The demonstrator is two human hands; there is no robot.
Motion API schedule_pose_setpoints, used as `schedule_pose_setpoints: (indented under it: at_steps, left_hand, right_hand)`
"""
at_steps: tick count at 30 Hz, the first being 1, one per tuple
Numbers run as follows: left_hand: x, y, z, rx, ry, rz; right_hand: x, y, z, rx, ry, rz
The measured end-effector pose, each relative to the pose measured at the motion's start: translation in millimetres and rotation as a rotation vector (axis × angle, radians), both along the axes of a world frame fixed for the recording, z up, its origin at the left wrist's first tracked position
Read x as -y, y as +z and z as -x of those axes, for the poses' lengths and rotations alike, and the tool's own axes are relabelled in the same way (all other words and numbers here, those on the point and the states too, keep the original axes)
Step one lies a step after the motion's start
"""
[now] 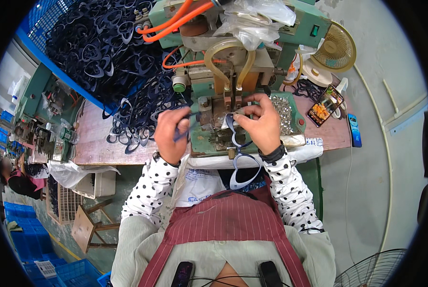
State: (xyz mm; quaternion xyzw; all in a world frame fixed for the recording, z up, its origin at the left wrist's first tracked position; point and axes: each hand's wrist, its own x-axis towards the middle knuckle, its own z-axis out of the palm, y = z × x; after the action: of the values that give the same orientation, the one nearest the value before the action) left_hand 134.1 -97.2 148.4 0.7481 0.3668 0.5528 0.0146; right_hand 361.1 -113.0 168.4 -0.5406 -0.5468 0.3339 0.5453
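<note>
1. Through the head camera I look down on two bare hands at a green and metal machine (228, 56), with a pinstriped maroon apron (223, 217) below them.
2. My left hand (172, 131) is just left of the machine's working area. Its grip is closed on a dark blue piece (181, 132), partly hidden by the fingers and slightly blurred.
3. My right hand (259, 122) is on the other side, bent inward, a black band around its wrist. Thumb and fingers meet beside the upper end of a blue frame (245, 182); I cannot tell whether this grip is clamped on it.
4. That frame, shaped like spectacles with two open loops, runs from just under the machine's paired metal tips down past the front edge, its lower loop over the lap.
5. Both forearms wear white sleeves (149, 189) with black dots.
6. On the pinkish, worn worktop (99, 146), left of the machine, lies a tangled pile of similar dark frames (132, 112). Beyond it, a blue basket (61, 71) is heaped with more.
7. Right of my right hand, small shiny pieces (282, 115) fill a green tray. Farther right are a phone (325, 105) with a lit screen, a slim blue object (354, 130) and a round fan (336, 46).
8. Thick orange hoses (190, 21) cross the machine's top.
9. Far left, I make out another person (22, 184), a wooden stool (85, 229) and blue crates (27, 234).
</note>
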Motion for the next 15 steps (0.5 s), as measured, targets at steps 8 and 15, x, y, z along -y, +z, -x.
schedule_pose_setpoints:
  at_steps: [8,15]
  left_hand:
    - [23,8,-39,-0.280,-0.476,-0.267]
    - [18,-3,-65,-0.346,-0.661,-0.233]
  right_hand:
    - [-5,-5,8,-0.085,-0.021,-0.019]
    - [-28,-76,-94,0.552,-0.556,-0.116]
